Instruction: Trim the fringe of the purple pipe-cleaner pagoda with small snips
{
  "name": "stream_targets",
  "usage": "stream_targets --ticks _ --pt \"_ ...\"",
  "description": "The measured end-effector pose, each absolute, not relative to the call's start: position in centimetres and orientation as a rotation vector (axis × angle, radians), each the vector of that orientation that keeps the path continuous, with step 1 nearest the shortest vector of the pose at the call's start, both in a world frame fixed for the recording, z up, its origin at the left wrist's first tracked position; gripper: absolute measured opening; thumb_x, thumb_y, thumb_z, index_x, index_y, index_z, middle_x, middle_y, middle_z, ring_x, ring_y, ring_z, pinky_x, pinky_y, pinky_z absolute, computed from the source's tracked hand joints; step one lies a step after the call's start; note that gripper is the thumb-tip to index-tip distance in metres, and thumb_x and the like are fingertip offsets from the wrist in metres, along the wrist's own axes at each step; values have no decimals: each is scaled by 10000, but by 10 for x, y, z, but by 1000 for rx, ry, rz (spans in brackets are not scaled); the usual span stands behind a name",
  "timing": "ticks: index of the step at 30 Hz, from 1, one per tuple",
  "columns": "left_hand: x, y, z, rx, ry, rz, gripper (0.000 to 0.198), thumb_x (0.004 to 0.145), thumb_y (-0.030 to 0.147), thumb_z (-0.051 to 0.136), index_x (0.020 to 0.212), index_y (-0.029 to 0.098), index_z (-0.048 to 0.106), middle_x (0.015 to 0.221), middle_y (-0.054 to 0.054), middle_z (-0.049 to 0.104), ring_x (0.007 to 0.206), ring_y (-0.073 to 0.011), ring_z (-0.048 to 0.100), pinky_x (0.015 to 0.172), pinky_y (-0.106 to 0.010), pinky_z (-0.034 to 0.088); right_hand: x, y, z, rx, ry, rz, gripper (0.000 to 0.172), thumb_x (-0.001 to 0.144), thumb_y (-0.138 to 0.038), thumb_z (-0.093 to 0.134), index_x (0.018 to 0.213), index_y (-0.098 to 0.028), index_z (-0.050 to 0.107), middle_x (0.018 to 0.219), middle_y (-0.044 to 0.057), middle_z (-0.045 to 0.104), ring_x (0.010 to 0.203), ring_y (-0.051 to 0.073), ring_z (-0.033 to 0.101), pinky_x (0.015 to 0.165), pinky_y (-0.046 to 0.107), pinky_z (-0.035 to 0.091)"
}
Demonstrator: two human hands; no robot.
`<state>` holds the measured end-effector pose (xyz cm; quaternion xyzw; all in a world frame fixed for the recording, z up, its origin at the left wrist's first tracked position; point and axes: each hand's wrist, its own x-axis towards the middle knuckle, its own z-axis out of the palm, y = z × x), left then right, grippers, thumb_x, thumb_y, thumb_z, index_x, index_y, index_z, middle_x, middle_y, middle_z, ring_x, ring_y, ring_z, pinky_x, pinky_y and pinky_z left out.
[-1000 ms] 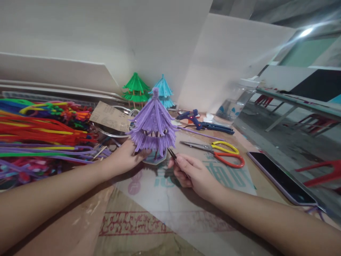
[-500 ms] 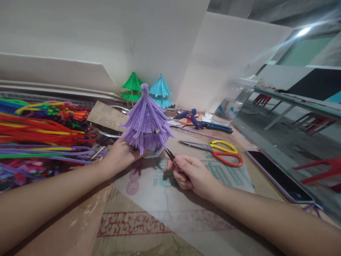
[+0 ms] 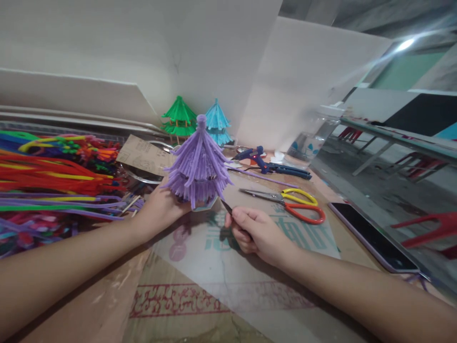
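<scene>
A purple pipe-cleaner model (image 3: 200,164), shaped like a two-tiered pavilion roof with a knob on top, is held up over the table. My left hand (image 3: 166,202) grips it from below on the left, with most of the fingers hidden behind the purple strands. On the right, my right hand (image 3: 252,228) is closed around dark pointed tweezers (image 3: 226,206). Their tips look pressed together, close to the lower right strands of the model; whether they touch a strand I cannot tell. A pale base edge shows under the purple tiers.
Behind stand green (image 3: 179,116) and light blue (image 3: 216,121) pavilion models. Bundles of coloured pipe cleaners (image 3: 53,171) lie left. To the right are scissors (image 3: 282,196), a glue gun (image 3: 255,156), dark-handled pliers (image 3: 289,170), a plastic jar (image 3: 314,136) and a phone (image 3: 373,236).
The purple model has shifted slightly right and turned or tilted a little. The tweezer tips, slightly apart before, now look closed. My right hand has hardly moved.
</scene>
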<state>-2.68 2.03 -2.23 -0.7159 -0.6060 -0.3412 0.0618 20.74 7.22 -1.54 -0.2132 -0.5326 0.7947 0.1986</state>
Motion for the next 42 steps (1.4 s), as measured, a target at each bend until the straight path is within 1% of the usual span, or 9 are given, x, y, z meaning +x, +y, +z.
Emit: stream_targets --ticks 4,10,14,19,23,30,33,38,42 --pt "-28 21 -24 -2167 -1825 -1031 378 887 541 550 939 204 713 1074 -72 747 1169 -289 621 1062 -442 453 208 73 -16 -596 -1482 2221 451 705 -579 751 745 -169 569 430 -123 333 356 28 152 351 178 86" --pt "-29 22 -26 -2186 -1787 -1067 350 883 494 586 1014 197 714 1130 -80 727 1174 -294 615 1076 -457 442 208 73 -17 -582 -1465 2226 451 707 -579 748 756 -165 573 440 -125 319 364 25 129 348 178 78" --pt "-30 22 -26 -2179 -1800 -1049 368 887 519 566 978 196 716 1095 -76 736 1150 -291 629 1054 -458 460 207 73 -17 -597 -1461 2225 465 699 -585 759 760 -162 574 440 -124 330 356 22 143 347 175 75" --pt "-28 21 -22 -2188 -1809 -1087 421 881 536 561 1067 184 698 1112 -89 726 1113 -280 640 1051 -440 465 207 73 -17 -604 -1464 2218 448 707 -568 760 766 -164 576 446 -121 336 357 21 145 349 174 73" --pt "-26 21 -19 -2219 -1786 -1109 434 896 553 524 1018 178 707 1061 -99 729 1097 -285 645 1040 -433 470 206 73 -17 -621 -1461 2197 477 682 -592 772 762 -164 577 439 -125 332 359 20 142 345 169 80" --pt "-27 21 -22 -2212 -1821 -1141 390 879 539 568 953 182 705 920 -69 735 1019 -264 667 1029 -406 479 206 73 -17 -626 -1453 2198 500 658 -612 782 743 -170 564 421 -130 336 340 15 150 334 163 86" --pt "-27 21 -22 -2208 -1825 -1137 381 880 527 569 970 182 701 928 -68 738 1038 -266 664 1044 -409 467 206 74 -18 -636 -1443 2195 507 647 -611 791 745 -169 564 416 -131 338 340 14 152 333 162 87" --pt "-25 20 -19 -2220 -1838 -1146 379 878 532 557 921 182 697 1035 -76 731 1040 -261 663 1034 -399 471 206 74 -18 -652 -1470 2166 500 656 -612 782 746 -171 565 420 -135 318 347 18 144 339 168 80" --pt "-25 20 -19 -2220 -1865 -1224 375 857 538 574 890 183 690 971 -73 738 1015 -261 670 989 -383 505 206 72 -15 -646 -1535 2167 508 657 -621 775 753 -162 580 428 -135 301 364 26 157 346 171 83"
